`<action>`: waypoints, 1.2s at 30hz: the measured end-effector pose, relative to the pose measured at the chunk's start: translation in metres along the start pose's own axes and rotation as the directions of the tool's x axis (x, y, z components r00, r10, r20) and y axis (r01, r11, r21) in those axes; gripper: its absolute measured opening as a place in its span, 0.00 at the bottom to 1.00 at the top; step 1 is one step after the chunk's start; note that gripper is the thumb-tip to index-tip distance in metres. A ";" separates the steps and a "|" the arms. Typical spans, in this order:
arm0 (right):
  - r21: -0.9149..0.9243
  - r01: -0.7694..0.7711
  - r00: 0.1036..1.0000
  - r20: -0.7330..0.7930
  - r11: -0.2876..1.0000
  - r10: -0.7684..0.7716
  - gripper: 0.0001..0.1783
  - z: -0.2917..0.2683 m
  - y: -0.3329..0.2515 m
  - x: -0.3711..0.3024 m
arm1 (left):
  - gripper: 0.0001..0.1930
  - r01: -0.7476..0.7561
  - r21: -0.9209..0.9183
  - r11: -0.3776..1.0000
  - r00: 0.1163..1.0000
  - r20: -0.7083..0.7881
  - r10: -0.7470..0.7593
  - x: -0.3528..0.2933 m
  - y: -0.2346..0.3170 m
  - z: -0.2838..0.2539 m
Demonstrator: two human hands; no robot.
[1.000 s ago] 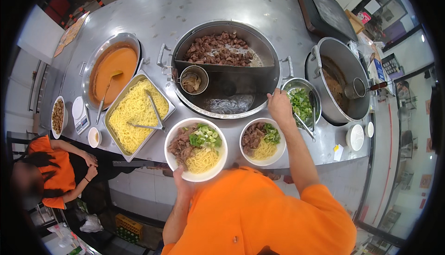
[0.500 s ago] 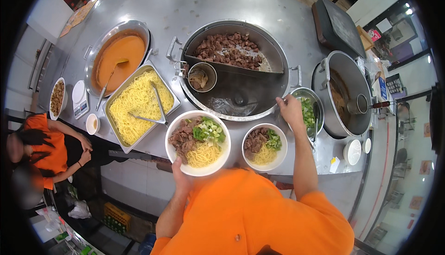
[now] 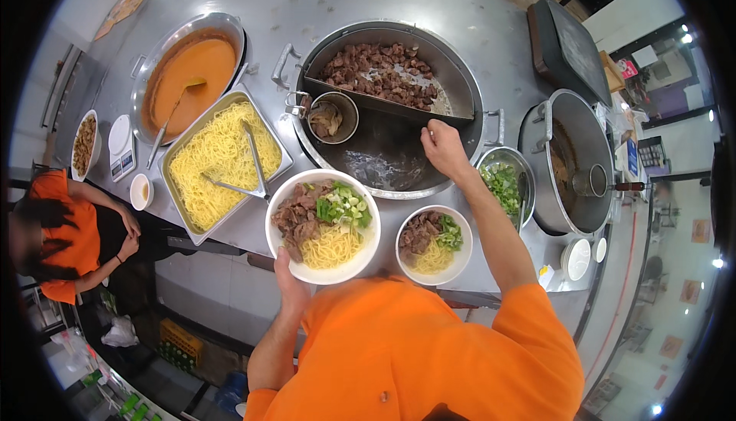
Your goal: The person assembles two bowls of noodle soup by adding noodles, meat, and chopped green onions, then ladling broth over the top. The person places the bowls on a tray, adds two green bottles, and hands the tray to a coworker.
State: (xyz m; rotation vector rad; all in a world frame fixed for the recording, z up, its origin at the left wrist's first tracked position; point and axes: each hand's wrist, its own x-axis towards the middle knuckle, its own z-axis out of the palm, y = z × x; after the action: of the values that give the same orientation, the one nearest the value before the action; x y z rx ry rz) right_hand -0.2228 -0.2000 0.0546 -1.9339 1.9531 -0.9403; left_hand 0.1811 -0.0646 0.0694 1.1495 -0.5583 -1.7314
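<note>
My left hand (image 3: 291, 279) grips the near-left rim of a large white bowl (image 3: 274, 233), which holds sliced meat (image 3: 295, 218), chopped green onion (image 3: 343, 208) and yellow noodles (image 3: 330, 247). Over the front half of a wide divided pot (image 3: 376, 167), close to its divider, my right hand (image 3: 446, 147) is closed with fingers curled; whatever they might hold is hidden. Browned meat pieces (image 3: 383, 76) fill part of the pot's far half. A metal cup (image 3: 332, 118) with pale food hangs inside at the left. A smaller white bowl (image 3: 401, 256) with similar contents sits to the right.
A noodle tray (image 3: 184, 226) with tongs (image 3: 253, 157) and a basin of orange sauce (image 3: 203, 68) stand left. To the right are a bowl of chopped greens (image 3: 502, 183) and a deep pot (image 3: 540, 168) with a ladle (image 3: 590, 182). Another person (image 3: 69, 222) is at far left.
My right hand has moved left and away from me, from the pot's near rim to over its front half. My left hand still grips the large bowl.
</note>
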 end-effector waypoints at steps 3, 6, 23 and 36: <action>0.029 -0.061 0.988 0.146 0.998 0.056 0.15 -0.003 -0.006 -0.002 | 0.38 -0.030 0.019 0.999 0.999 0.033 0.029 0.004 0.002 0.000; 0.168 -0.136 0.980 0.169 0.976 0.107 0.15 -0.008 0.006 -0.008 | 0.38 -0.035 0.033 0.999 0.999 0.030 0.034 0.007 0.001 0.000; -0.118 0.358 0.864 0.417 0.926 -0.281 0.05 -0.029 0.029 -0.009 | 0.37 -0.092 -0.013 0.996 0.995 -0.047 0.091 0.021 0.010 0.026; 0.059 0.202 0.915 0.346 0.978 -0.210 0.08 -0.024 0.012 -0.018 | 0.38 -0.088 0.046 0.995 0.996 -0.014 0.089 0.023 0.010 0.024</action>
State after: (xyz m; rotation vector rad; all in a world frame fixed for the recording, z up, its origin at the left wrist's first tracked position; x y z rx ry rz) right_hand -0.2443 -0.1767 0.0611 -2.1518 1.5566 -0.6033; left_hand 0.1619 -0.0922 0.0773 1.1518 -0.6322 -1.6400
